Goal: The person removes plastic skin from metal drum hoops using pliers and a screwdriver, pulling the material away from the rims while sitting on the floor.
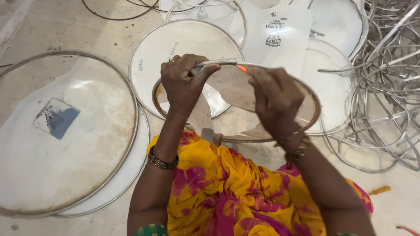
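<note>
Yellow-and-pink cloth (218, 183) covers my lap; my left hand (183, 81) pinches the hoop (313, 102), my right hand (275, 102) grips an orange-tipped tool (242, 68); best worked steadily along the rim.

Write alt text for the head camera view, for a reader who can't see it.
Seen from above, a person's left hand and right hand grip the far rim of a round, metal-hooped clear drumhead, the right hand with a small orange-tipped tool. More drumheads lie on the floor, with a tangle of metal hoops at right.
</note>
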